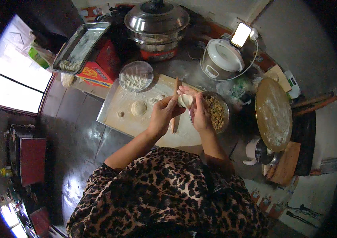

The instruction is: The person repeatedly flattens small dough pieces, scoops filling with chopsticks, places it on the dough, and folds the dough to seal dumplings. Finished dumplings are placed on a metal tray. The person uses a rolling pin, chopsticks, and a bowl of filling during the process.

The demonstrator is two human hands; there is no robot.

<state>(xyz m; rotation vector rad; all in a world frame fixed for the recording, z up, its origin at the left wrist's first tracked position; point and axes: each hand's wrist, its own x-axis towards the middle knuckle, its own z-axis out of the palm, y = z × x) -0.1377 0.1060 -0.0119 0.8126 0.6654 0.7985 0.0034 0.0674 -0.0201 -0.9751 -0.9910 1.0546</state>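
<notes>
A white dough wrapper (185, 101), partly folded, is held between my left hand (164, 113) and my right hand (199, 114). Both hands are above the right part of a floured board (118, 119). A wooden rolling pin (176, 86) lies on the board, partly hidden behind my left hand. A bowl of chopped filling (217, 114) stands beside my right hand. On the board lie a round piece of dough (139, 108) and several small dough pieces (121, 114). A clear bowl of flour (135, 76) rests near the board's far left corner.
Behind the board stand a lidded steel steamer (156, 25) and a rice cooker (223, 58). A metal tray (82, 47) rests by a red box (100, 67) at the far left. To the right are a floured round tray (274, 114), a jug (254, 151) and a wooden board (284, 166).
</notes>
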